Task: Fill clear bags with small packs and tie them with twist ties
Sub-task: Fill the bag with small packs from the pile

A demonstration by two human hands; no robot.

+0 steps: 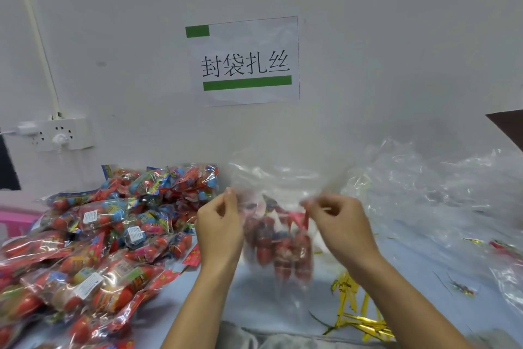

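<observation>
A clear bag point(278, 246) with several red small packs inside hangs blurred above the table between my hands. My left hand point(219, 224) pinches the bag's upper left edge. My right hand point(339, 224) pinches its upper right edge. A big heap of red and blue small packs point(99, 235) lies on the table to the left. Gold twist ties point(353, 309) lie in a loose bundle on the table below my right forearm.
A pile of crumpled clear bags point(438, 187) fills the right side of the table point(410, 278) against the wall. A paper sign point(244, 62) hangs on the wall ahead. A power strip point(56, 133) is on the wall at left. A pink object point(14, 218) shows at far left.
</observation>
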